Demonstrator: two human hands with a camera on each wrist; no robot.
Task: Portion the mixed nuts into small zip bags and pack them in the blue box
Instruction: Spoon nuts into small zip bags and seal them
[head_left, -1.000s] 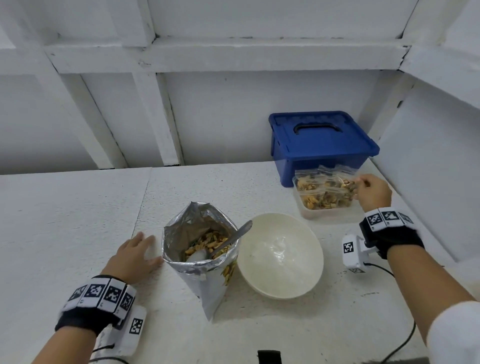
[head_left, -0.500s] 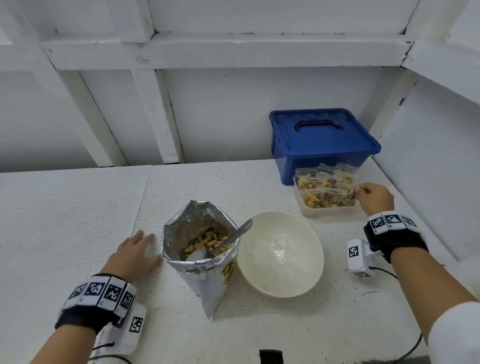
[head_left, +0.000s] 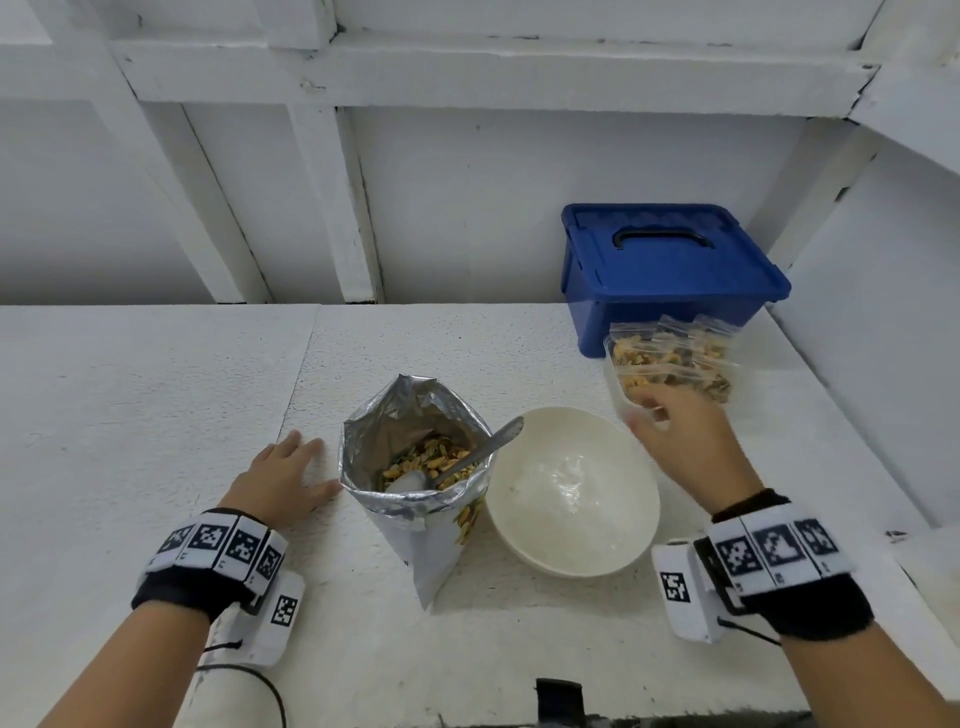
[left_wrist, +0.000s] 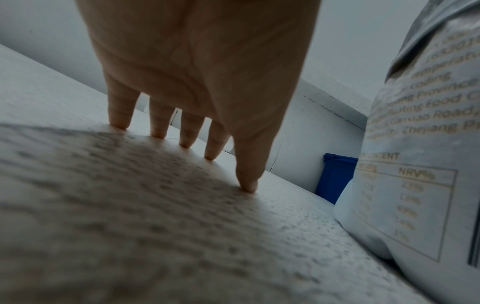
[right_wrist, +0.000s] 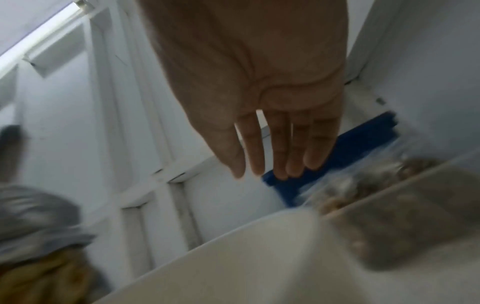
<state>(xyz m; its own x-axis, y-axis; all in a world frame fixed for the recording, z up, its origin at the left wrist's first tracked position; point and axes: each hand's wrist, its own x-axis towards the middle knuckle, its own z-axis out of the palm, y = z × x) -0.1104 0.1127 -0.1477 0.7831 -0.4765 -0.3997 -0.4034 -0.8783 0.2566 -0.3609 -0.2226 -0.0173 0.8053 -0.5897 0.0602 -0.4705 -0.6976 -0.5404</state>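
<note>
- Several small zip bags of mixed nuts already filled, stacked in a clear tub just in front of the blue box, far right of the worktop.
- Blue box: lid on, handle on top, back right corner. Contents not visible.
- Bags look light, floppy, slick plastic; nuts inside loose so they'll shift & sag. Best taken w/ a pinch at the zip strip or a cupped hold under the bulge. Squeezing hard could crush nuts or pop a seal, I'd judge.
- Tub is thin, clear, prob. flexes; better held by the rim or both side walls, not one corner.
- Foil nut bag stands open mid worktop, part full of mixed nuts, metal spoon inside w/ handle leaning out twd the white bowl. Soft-sided, looks tippy; steady at the side wall.
- White bowl just right of foil bag, looks about empty; can't tell if they touch.
- Left hand: flat on worktop, fingers spread & straight, tips pressing down per wrist view, holds nothing, just beside foil bag.
- Right hand: fingers straight & loose, nothing gripped, over far rim of bowl, at the near edge of tub. Wrist view blurred; can't tell if fingertips touch the tub.
- Judgement: portioning looks mostly done; packing into box not begun, lid needs to come off first.
</note>
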